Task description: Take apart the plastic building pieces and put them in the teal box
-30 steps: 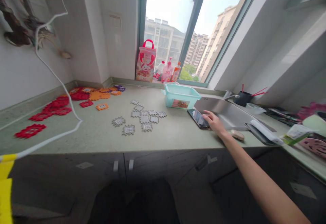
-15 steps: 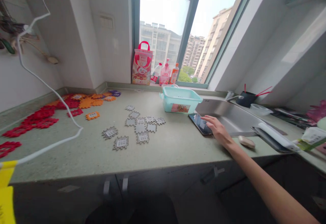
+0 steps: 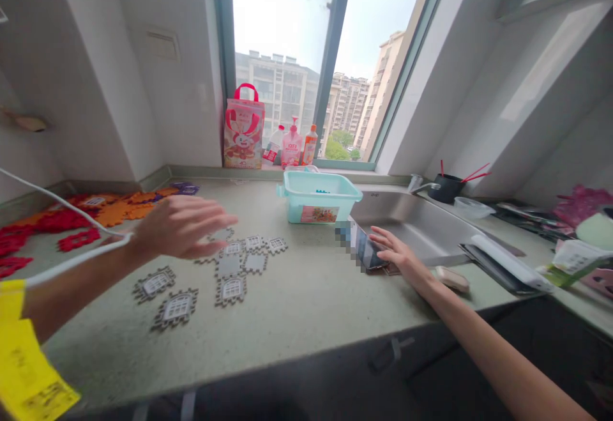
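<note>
My left hand [image 3: 184, 228] is raised over the counter with its fingers stretched out, slightly blurred and holding nothing. It covers part of a cluster of grey jigsaw-edged building tiles [image 3: 230, 266]. Two separate grey window tiles, one of them at the front [image 3: 176, 309], lie below it. My right hand [image 3: 400, 255] reaches over the right end of a phone [image 3: 368, 250], fingers spread above its screen; whether they touch it I cannot tell. Part of the phone is pixelated. Just behind the phone stands a mint-green plastic bin [image 3: 313, 199] with a teal piece inside.
Red tiles [image 3: 79, 239] and orange tiles [image 3: 119, 211] are heaped at the left. A white cable [image 3: 71, 204] crosses near my left forearm, beside a yellow tag [image 3: 33, 363]. On the right are a steel sink [image 3: 407, 216], a beige soap-shaped object [image 3: 451, 278] and a black cup [image 3: 445, 188].
My left hand has come into view from the left, over the grey tiles. My right hand stays at the phone with its fingers more spread. The view has shifted to the right.
</note>
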Available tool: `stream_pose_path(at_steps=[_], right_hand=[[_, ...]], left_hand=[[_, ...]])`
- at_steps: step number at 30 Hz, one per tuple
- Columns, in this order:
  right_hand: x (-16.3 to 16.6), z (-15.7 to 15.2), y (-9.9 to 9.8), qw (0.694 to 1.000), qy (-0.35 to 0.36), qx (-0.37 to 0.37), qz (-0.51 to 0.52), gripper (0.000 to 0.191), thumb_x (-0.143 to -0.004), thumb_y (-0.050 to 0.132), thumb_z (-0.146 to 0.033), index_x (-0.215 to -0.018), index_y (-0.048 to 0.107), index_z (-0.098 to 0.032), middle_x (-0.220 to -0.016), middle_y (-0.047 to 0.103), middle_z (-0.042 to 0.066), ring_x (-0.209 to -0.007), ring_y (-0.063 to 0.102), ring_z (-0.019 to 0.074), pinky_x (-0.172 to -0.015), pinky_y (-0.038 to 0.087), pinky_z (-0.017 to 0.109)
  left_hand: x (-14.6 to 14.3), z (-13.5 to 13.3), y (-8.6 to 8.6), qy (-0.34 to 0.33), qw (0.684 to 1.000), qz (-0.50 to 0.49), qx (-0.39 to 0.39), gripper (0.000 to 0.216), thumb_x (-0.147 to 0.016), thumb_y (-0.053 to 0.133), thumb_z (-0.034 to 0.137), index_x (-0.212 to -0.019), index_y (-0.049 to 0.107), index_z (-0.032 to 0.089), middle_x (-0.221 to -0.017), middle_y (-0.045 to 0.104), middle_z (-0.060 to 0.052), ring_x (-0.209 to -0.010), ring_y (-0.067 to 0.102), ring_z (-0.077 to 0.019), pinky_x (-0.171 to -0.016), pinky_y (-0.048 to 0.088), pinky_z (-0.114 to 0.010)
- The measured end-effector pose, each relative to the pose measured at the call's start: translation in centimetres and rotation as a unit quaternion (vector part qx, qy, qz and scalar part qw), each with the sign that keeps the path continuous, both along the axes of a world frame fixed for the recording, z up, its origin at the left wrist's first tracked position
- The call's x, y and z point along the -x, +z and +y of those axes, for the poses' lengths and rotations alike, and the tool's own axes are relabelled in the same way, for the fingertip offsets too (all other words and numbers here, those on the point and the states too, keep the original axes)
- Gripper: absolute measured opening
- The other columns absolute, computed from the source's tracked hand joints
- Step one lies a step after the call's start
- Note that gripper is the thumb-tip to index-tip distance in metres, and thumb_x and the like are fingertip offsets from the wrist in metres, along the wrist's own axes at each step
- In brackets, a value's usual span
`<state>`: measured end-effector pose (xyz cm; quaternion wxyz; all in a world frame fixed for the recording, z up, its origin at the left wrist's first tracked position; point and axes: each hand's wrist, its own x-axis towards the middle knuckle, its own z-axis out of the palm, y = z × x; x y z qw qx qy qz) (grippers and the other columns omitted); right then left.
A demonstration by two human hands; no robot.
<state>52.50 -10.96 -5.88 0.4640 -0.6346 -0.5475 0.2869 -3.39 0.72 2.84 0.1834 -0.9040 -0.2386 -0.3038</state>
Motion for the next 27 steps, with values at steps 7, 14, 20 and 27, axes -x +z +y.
stream_pose_path(at_steps=[7,14,20,27], right_hand=[[-1.6,0.9,-0.9,0.999,0.027,0.024,-0.019,0.095,-0.064,0.079,-0.037,-0.154,0.053,-0.026,-0.151,0.063,0.015,-0.145,0.055,0.0361,-0.125,0.037,0.057],[-1.6,1.2,-0.6,0.996,0.021,0.078,-0.029,0.090,-0.069,0.077,-0.041,-0.155,0.052,-0.030,-0.160,0.056,0.014,-0.149,0.052,0.0356,-0.122,0.041,0.056],[-0.4,0.4,-1.0,0.998,-0.018,0.003,-0.053,0.072,-0.086,0.063,-0.049,-0.154,0.054,-0.026,-0.155,0.060,0.015,-0.148,0.052,0.0344,-0.125,0.037,0.057],[0.4,-0.4,-0.5,1.000,-0.005,-0.006,-0.002,0.071,-0.093,0.054,-0.054,-0.158,0.050,-0.023,-0.153,0.061,0.018,-0.134,0.064,0.0361,-0.106,0.056,0.051]], left_hand=[[2.0,5.2,-3.4,0.192,0.960,-0.088,0.183,0.064,-0.100,0.029,0.066,-0.140,0.052,0.021,-0.123,0.075,-0.008,-0.106,0.068,-0.0251,-0.103,0.051,-0.036],[3.6,7.9,-5.4,0.129,0.973,-0.065,0.182,0.064,-0.105,0.027,0.066,-0.133,0.059,0.019,-0.141,0.067,-0.011,-0.133,0.059,-0.0276,-0.124,0.031,-0.043],[4.7,9.4,-6.2,0.134,0.963,-0.073,0.223,0.088,-0.101,0.019,0.084,-0.142,0.057,0.016,-0.150,0.061,-0.012,-0.141,0.051,-0.0281,-0.126,0.028,-0.044],[4.0,9.1,-6.1,0.145,0.943,-0.074,0.289,0.096,-0.097,0.022,0.089,-0.152,0.052,0.016,-0.157,0.055,-0.012,-0.148,0.046,-0.0311,-0.128,0.027,-0.045]])
